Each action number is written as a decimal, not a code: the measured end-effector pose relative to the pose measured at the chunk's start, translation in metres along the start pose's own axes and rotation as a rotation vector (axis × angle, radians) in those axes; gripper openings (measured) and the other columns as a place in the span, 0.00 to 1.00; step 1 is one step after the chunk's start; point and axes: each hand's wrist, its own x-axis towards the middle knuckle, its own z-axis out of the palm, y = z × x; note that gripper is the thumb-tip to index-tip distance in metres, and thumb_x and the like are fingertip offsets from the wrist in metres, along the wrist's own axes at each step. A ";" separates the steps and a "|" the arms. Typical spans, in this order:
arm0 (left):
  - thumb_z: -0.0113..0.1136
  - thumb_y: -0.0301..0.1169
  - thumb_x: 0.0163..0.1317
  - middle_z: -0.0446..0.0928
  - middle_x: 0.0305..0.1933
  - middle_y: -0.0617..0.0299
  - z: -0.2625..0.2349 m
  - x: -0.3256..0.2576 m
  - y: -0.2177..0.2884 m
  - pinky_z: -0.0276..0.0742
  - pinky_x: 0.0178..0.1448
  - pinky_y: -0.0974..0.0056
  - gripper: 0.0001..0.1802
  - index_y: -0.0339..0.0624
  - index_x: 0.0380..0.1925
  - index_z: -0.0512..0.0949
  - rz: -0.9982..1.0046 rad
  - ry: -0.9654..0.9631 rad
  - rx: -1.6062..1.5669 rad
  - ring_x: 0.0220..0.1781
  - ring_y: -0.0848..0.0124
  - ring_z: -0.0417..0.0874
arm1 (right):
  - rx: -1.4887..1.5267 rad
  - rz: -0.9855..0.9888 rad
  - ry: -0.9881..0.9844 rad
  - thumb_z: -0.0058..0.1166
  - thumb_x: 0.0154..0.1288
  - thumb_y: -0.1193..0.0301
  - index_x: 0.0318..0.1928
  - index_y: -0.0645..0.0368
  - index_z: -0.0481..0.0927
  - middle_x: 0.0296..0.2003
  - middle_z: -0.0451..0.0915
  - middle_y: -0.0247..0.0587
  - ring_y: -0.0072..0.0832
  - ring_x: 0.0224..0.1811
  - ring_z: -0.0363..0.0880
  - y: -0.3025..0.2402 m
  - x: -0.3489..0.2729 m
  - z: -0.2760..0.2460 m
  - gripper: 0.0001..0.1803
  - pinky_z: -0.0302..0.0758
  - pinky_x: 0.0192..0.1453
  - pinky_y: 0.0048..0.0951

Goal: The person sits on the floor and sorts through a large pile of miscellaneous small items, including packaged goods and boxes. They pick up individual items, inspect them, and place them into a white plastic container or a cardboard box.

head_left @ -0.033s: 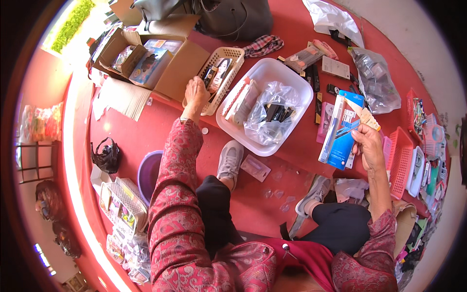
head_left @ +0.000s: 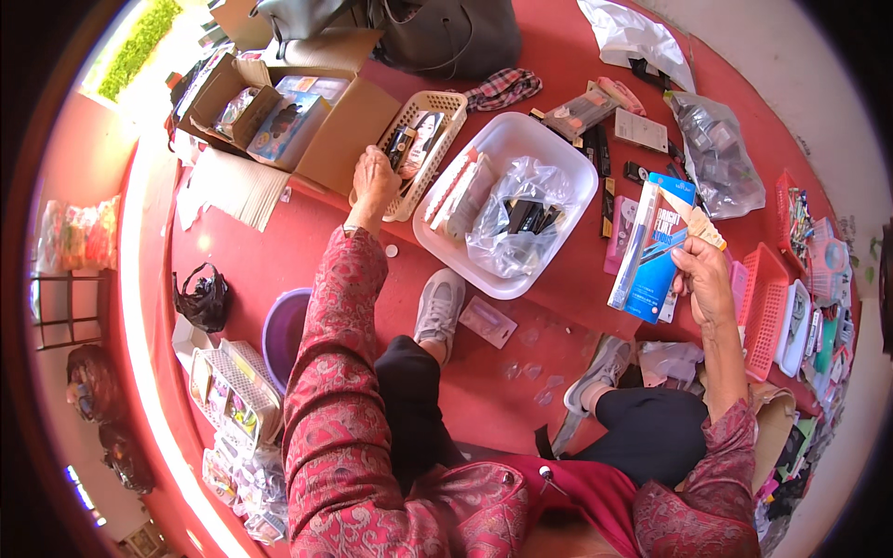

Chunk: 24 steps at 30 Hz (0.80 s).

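My left hand (head_left: 374, 180) is closed over the left side of a beige plastic basket (head_left: 450, 130), its fingers at the rim and partly hidden. Inside the basket lie a black tube-like package (head_left: 400, 147) and a card with a face printed on it (head_left: 426, 139). Raised on the right, my right hand (head_left: 704, 272) pinches a blue-and-white blister card (head_left: 659, 249) with a slim pen-shaped item under clear plastic. A beige piece with a stepped edge (head_left: 704, 228) shows behind the card, by my fingers. Between my hands stands a white tub (head_left: 588, 177) holding a clear bag of black items (head_left: 526, 216).
Cardboard box (head_left: 346, 139) with packages stands far left; a black bag (head_left: 456, 37) lies behind. Black boxes (head_left: 596, 149) and a clear plastic bag (head_left: 716, 153) sit beyond the tub. Red baskets (head_left: 765, 302) line the right. A purple bucket (head_left: 279, 335) stands by my left arm.
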 end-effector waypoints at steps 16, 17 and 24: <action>0.69 0.48 0.32 0.77 0.34 0.45 -0.036 0.005 0.009 0.74 0.43 0.57 0.32 0.32 0.32 0.75 -0.087 0.061 0.003 0.39 0.55 0.79 | -0.004 -0.020 -0.016 0.51 0.59 0.69 0.25 0.56 0.71 0.17 0.73 0.29 0.11 0.11 0.66 0.007 0.005 -0.003 0.07 0.60 0.14 0.10; 0.69 0.48 0.32 0.77 0.34 0.45 -0.037 0.005 0.009 0.74 0.42 0.57 0.32 0.32 0.32 0.75 -0.096 0.055 -0.011 0.39 0.55 0.79 | -0.006 -0.022 -0.018 0.51 0.59 0.69 0.25 0.56 0.71 0.17 0.73 0.29 0.11 0.11 0.66 0.006 0.005 -0.003 0.07 0.60 0.14 0.10; 0.67 0.39 0.38 0.76 0.39 0.48 -0.039 0.001 0.015 0.74 0.45 0.57 0.24 0.33 0.32 0.74 -0.067 -0.016 0.118 0.44 0.56 0.77 | 0.006 -0.020 -0.022 0.51 0.59 0.69 0.26 0.57 0.70 0.17 0.73 0.29 0.12 0.11 0.66 0.008 0.005 -0.005 0.08 0.60 0.14 0.10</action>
